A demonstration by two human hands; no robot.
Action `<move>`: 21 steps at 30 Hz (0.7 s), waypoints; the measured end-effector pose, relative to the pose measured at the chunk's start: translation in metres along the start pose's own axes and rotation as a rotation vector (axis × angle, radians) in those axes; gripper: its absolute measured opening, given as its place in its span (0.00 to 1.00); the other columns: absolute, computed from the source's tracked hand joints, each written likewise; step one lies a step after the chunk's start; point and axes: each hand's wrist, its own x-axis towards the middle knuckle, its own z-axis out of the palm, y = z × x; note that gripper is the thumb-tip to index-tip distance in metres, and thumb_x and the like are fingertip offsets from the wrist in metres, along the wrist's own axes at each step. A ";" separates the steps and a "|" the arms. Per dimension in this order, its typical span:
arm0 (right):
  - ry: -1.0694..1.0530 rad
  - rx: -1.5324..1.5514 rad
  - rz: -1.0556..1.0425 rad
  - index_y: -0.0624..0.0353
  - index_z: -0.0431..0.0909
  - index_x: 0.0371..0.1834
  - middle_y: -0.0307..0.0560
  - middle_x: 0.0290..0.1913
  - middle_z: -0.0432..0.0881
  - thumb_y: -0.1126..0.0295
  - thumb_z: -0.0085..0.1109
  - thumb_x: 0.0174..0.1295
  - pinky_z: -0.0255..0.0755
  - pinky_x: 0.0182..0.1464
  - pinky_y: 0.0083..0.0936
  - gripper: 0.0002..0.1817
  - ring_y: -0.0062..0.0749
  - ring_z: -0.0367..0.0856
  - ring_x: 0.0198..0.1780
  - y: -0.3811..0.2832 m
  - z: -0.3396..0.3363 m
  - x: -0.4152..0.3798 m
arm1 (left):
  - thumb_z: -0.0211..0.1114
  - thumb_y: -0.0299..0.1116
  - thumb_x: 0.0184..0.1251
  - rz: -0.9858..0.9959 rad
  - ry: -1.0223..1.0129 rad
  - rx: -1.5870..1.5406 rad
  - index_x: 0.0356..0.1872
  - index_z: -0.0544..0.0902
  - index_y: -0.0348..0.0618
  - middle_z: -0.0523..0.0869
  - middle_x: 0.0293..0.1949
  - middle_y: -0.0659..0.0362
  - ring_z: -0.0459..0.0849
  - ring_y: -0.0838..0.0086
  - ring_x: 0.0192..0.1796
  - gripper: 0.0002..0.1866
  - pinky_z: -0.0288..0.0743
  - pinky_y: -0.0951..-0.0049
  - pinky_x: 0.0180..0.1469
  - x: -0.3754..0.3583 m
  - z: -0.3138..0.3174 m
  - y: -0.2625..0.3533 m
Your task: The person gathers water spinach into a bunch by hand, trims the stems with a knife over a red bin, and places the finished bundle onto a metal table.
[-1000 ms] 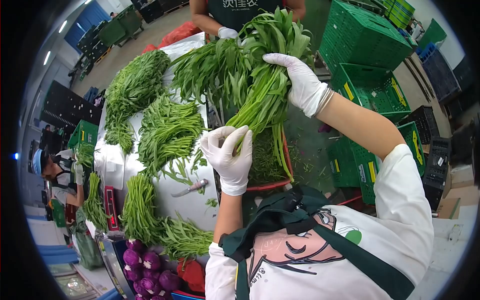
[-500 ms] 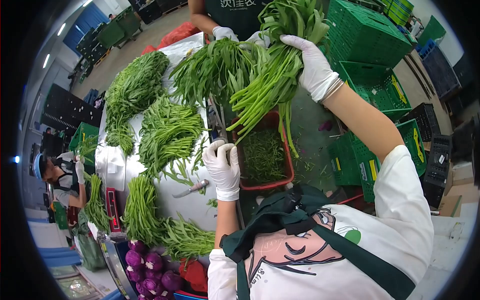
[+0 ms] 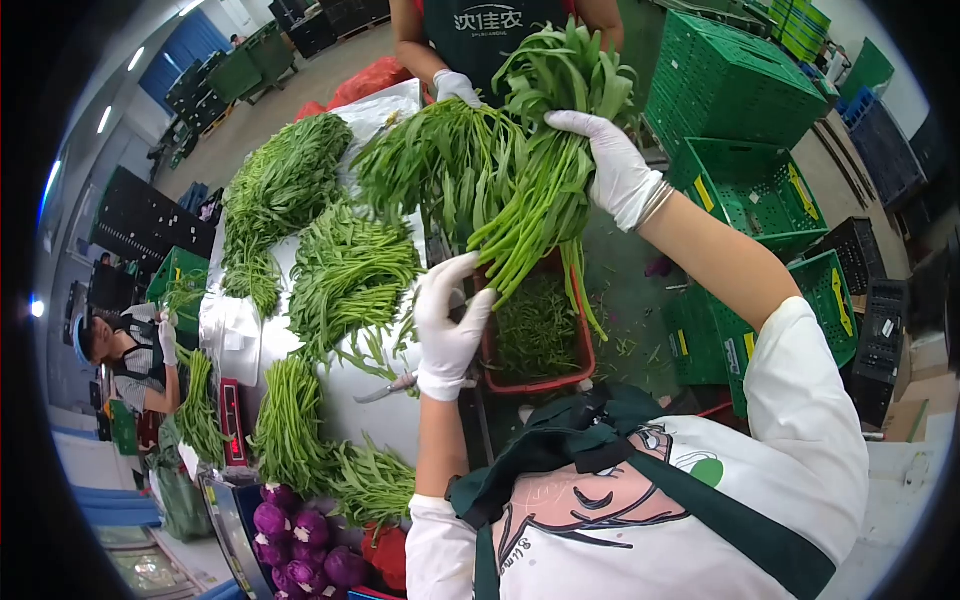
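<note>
My gloved right hand is closed around a bunch of water spinach, leaves up and cut stem ends pointing down to the left. Just below those stem ends is my gloved left hand, thumb and fingers apart with nothing between them. A knife lies on the metal table right by my left wrist. Under the bunch stands a red bin with green trimmings inside. Across from me, a co-worker's gloved hand is at another bunch of greens.
Heaps of greens and tied-looking bunches cover the table. Beside a scale display another person handles greens. Purple cabbages sit at the near left. Green crates are stacked to the right.
My left hand has risen toward the stem ends and its fingers have spread. The bunch in my right hand has shifted slightly left and down.
</note>
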 end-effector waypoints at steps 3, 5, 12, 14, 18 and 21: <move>-0.065 0.054 0.110 0.62 0.75 0.42 0.47 0.36 0.82 0.72 0.57 0.54 0.79 0.43 0.30 0.12 0.33 0.83 0.35 0.009 0.006 -0.001 | 0.56 0.26 0.64 -0.235 -0.196 -0.478 0.48 0.76 0.32 0.80 0.47 0.54 0.79 0.72 0.47 0.13 0.71 0.74 0.51 0.008 0.014 0.003; -0.122 0.064 0.145 0.62 0.75 0.43 0.48 0.37 0.82 0.72 0.57 0.54 0.79 0.43 0.30 0.13 0.34 0.83 0.35 0.012 0.005 -0.002 | 0.53 0.24 0.66 -0.358 -0.265 -0.618 0.50 0.75 0.32 0.82 0.45 0.53 0.83 0.73 0.41 0.13 0.77 0.77 0.43 0.008 0.021 -0.015; -0.127 0.059 0.195 0.64 0.74 0.43 0.48 0.36 0.82 0.73 0.57 0.54 0.80 0.41 0.30 0.13 0.34 0.83 0.35 0.013 0.002 -0.006 | 0.64 0.19 0.54 -0.193 -0.278 -0.344 0.53 0.75 0.35 0.81 0.34 0.61 0.76 0.87 0.29 0.22 0.71 0.87 0.33 0.001 0.034 -0.016; -0.133 0.050 0.187 0.64 0.75 0.43 0.48 0.36 0.82 0.72 0.57 0.53 0.80 0.41 0.30 0.13 0.33 0.83 0.35 0.013 0.003 -0.007 | 0.66 0.20 0.52 -0.183 -0.231 -0.311 0.50 0.78 0.37 0.75 0.26 0.68 0.67 0.91 0.24 0.20 0.62 0.88 0.26 0.001 0.041 -0.012; -0.138 0.050 0.188 0.64 0.75 0.42 0.47 0.35 0.82 0.73 0.57 0.53 0.80 0.40 0.31 0.13 0.33 0.83 0.34 0.014 0.002 -0.006 | 0.67 0.22 0.52 -0.114 -0.191 -0.137 0.43 0.81 0.39 0.70 0.22 0.69 0.64 0.88 0.22 0.15 0.58 0.85 0.23 0.002 0.044 0.000; -0.147 0.083 0.220 0.64 0.75 0.42 0.48 0.36 0.82 0.72 0.57 0.53 0.80 0.40 0.32 0.13 0.34 0.83 0.34 0.015 -0.003 -0.002 | 0.66 0.22 0.52 -0.059 -0.166 -0.090 0.39 0.81 0.39 0.71 0.22 0.66 0.66 0.85 0.20 0.12 0.61 0.84 0.23 -0.002 0.049 -0.003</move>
